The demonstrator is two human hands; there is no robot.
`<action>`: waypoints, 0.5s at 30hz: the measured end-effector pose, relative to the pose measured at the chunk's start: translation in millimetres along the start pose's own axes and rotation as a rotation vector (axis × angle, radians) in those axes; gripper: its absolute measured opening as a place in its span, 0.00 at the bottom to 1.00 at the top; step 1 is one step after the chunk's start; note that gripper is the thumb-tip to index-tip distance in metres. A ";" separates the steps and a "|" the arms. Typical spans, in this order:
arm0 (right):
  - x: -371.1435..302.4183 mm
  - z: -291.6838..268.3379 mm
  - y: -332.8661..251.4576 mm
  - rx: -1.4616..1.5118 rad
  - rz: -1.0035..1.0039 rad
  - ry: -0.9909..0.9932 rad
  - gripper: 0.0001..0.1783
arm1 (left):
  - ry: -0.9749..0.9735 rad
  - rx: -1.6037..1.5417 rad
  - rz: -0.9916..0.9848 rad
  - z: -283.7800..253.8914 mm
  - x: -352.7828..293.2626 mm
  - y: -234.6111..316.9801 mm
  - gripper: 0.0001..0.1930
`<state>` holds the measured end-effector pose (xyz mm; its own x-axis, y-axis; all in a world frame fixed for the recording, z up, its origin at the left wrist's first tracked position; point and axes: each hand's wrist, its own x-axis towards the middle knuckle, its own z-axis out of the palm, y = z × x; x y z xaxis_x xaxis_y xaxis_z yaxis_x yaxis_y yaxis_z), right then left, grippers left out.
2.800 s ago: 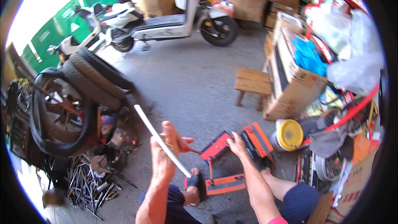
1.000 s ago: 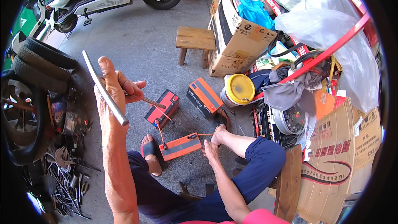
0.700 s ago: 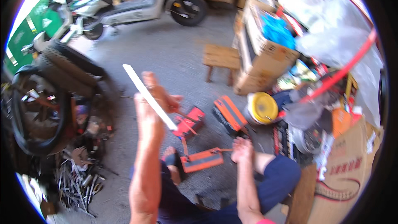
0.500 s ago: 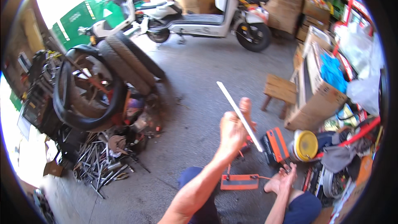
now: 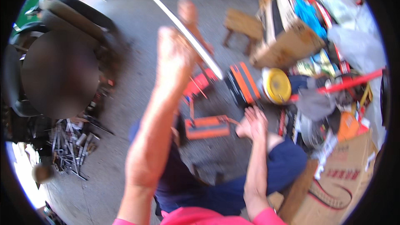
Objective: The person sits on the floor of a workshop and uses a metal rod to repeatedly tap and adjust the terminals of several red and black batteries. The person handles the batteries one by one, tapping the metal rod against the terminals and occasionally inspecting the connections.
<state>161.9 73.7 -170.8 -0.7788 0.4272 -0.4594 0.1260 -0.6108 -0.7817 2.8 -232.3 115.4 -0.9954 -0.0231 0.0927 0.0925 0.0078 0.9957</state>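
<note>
My left hand (image 5: 177, 52) is raised at the centre, its fingers closed around a long, thin white stick (image 5: 187, 35) that slants from upper left to lower right. Motion blur softens both. Low on the right, my right hand (image 5: 254, 123) has its fingers stretched out beside my bare foot, close to the near end of an orange-and-black block (image 5: 243, 84). A second orange block with a grey stripe (image 5: 207, 127) lies flat on the floor between my legs, with thin orange leads at its ends. Behind it is a red object (image 5: 199, 85), partly covered by my left arm.
A yellow-lidded bucket (image 5: 277, 86) stands right of the blocks. Beyond are a wooden stool (image 5: 242, 24) and a large cardboard box (image 5: 287, 43). Loose metal tools (image 5: 73, 148) are heaped at left, below stacked tyres (image 5: 75, 18). A dark blurred patch hides part of that side.
The view has tilted down and turned right, so the scene sits further up and left. The stick stays in my left hand. My right hand's fingers have straightened from a more curled pose.
</note>
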 end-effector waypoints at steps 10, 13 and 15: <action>-72.9 -8.6 116.0 -0.551 0.016 0.568 0.09 | 0.009 0.133 0.115 -1.7 -4.5 2.7 0.42; -96.5 -11.6 170.2 -0.710 0.430 0.362 0.09 | 0.046 0.092 0.061 -11.4 -8.5 7.9 0.39; -95.6 -61.5 225.5 -0.934 0.357 0.351 0.07 | -0.032 0.146 0.088 17.8 -5.6 10.9 0.40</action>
<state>302.6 -63.9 -329.1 -0.4013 0.5836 -0.7059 0.8508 -0.0480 -0.5233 8.9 -214.3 125.6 -0.9840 0.0162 0.1773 0.1777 0.1532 0.9721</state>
